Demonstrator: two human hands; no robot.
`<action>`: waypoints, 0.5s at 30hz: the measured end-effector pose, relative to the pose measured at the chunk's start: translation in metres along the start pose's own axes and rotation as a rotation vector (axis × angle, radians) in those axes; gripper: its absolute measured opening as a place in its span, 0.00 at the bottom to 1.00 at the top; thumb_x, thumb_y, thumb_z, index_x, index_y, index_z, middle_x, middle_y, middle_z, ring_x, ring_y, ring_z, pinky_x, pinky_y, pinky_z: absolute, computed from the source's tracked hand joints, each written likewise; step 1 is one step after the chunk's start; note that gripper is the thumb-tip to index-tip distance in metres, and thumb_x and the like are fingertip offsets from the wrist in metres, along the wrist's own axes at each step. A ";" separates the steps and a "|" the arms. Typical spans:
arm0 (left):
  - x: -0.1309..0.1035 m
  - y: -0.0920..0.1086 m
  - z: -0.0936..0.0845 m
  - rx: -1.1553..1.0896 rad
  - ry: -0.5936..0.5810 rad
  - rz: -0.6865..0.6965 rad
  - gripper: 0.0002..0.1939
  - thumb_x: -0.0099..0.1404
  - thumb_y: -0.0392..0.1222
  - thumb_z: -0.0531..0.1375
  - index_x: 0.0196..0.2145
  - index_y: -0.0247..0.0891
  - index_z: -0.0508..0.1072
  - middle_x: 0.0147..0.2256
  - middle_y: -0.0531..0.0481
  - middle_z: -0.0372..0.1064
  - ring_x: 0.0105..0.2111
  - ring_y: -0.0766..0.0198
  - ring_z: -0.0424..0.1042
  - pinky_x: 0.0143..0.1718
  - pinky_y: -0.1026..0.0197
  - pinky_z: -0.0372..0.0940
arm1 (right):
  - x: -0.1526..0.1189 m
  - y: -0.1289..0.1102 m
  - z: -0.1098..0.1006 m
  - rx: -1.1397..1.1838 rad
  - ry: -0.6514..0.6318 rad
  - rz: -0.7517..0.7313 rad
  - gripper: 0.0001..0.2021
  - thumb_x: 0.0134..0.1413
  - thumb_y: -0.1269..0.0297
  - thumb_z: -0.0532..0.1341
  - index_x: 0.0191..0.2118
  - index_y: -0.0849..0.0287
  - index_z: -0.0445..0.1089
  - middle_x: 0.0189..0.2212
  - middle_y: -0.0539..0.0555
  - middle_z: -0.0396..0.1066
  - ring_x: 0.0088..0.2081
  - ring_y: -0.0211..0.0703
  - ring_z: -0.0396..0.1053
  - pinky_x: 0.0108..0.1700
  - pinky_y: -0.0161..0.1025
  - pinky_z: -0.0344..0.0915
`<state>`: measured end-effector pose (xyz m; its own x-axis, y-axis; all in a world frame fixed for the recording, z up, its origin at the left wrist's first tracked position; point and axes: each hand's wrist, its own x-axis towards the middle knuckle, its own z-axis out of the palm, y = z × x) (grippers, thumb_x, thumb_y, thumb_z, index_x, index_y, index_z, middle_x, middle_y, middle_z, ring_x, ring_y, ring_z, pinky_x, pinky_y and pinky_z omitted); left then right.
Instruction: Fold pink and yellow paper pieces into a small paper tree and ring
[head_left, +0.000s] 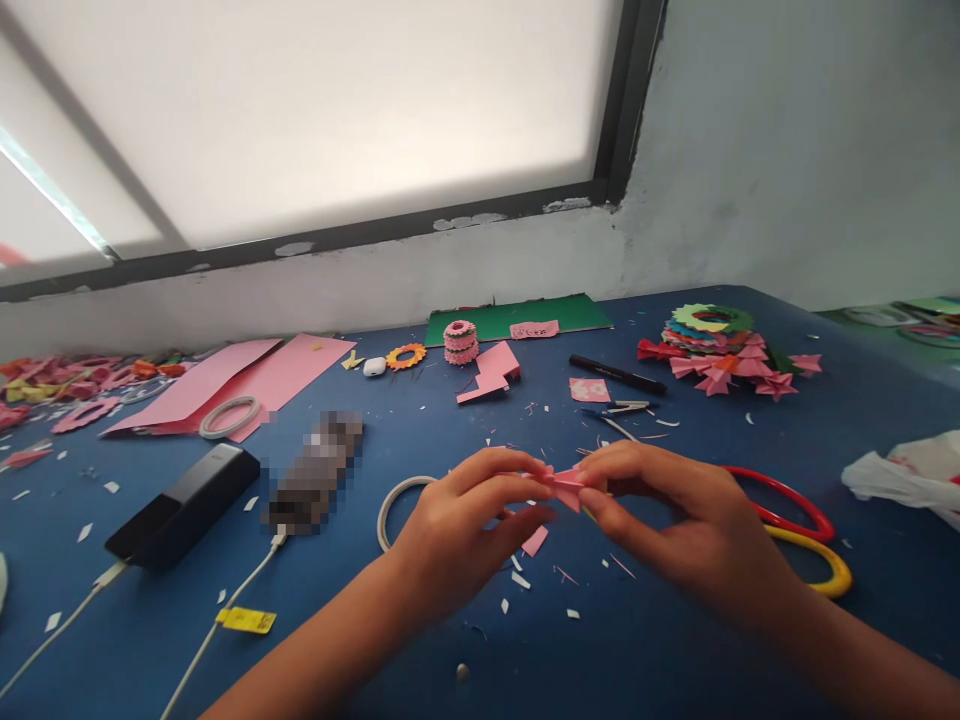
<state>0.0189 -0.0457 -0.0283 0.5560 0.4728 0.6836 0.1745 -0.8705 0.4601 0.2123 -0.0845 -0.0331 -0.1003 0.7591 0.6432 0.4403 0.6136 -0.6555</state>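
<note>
Your left hand (457, 525) and right hand (694, 525) have fingers pinched on a small, folded pink paper piece (568, 488) above the blue table (600, 665).

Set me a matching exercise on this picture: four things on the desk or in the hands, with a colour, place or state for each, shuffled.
1. small pink paper
2. scissors handles
3. green sheet
4. black device

A. lying along the wall
B. joined to a white cable
C. held between left hand and right hand
D. red and yellow

Pairs: 1-C, 2-D, 3-A, 4-B
</note>
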 end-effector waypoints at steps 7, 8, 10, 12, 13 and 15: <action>-0.005 -0.002 -0.003 0.169 0.011 0.151 0.09 0.63 0.27 0.60 0.40 0.34 0.73 0.40 0.45 0.72 0.36 0.66 0.76 0.39 0.66 0.74 | -0.003 -0.001 0.000 0.077 -0.001 0.053 0.03 0.54 0.69 0.61 0.30 0.54 0.70 0.29 0.49 0.75 0.32 0.39 0.74 0.31 0.31 0.71; -0.006 -0.002 -0.004 0.167 0.003 0.163 0.08 0.63 0.27 0.60 0.40 0.34 0.73 0.40 0.45 0.72 0.36 0.66 0.76 0.39 0.66 0.74 | -0.003 -0.001 0.000 0.082 -0.001 0.055 0.04 0.54 0.69 0.60 0.30 0.54 0.70 0.28 0.49 0.75 0.32 0.39 0.74 0.32 0.31 0.71; -0.006 -0.002 -0.006 0.180 -0.024 0.201 0.08 0.63 0.28 0.60 0.41 0.33 0.73 0.40 0.44 0.72 0.35 0.66 0.76 0.38 0.66 0.74 | -0.003 -0.002 -0.001 0.091 -0.005 0.064 0.05 0.54 0.70 0.60 0.30 0.54 0.70 0.28 0.48 0.74 0.33 0.39 0.74 0.31 0.30 0.71; -0.007 -0.004 -0.007 0.224 -0.042 0.257 0.09 0.63 0.28 0.61 0.42 0.31 0.73 0.41 0.43 0.72 0.35 0.65 0.76 0.37 0.65 0.74 | -0.003 -0.004 -0.002 0.100 -0.022 0.081 0.05 0.54 0.69 0.60 0.30 0.54 0.70 0.27 0.48 0.74 0.34 0.39 0.74 0.31 0.30 0.70; -0.007 -0.004 -0.007 0.250 -0.047 0.278 0.10 0.63 0.28 0.60 0.43 0.31 0.73 0.41 0.42 0.72 0.36 0.64 0.76 0.37 0.65 0.75 | -0.002 -0.005 -0.003 0.103 -0.026 0.085 0.04 0.53 0.69 0.60 0.29 0.54 0.70 0.27 0.48 0.74 0.34 0.40 0.74 0.31 0.30 0.70; -0.007 -0.004 -0.007 0.289 -0.038 0.303 0.10 0.63 0.28 0.60 0.43 0.30 0.72 0.41 0.42 0.73 0.37 0.64 0.76 0.36 0.66 0.75 | -0.002 -0.007 -0.003 0.106 -0.024 0.072 0.05 0.52 0.71 0.60 0.29 0.54 0.70 0.27 0.48 0.74 0.34 0.40 0.74 0.31 0.31 0.70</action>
<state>0.0089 -0.0446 -0.0308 0.6457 0.1887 0.7399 0.2165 -0.9745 0.0596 0.2120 -0.0903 -0.0287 -0.0935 0.8063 0.5841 0.3502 0.5758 -0.7388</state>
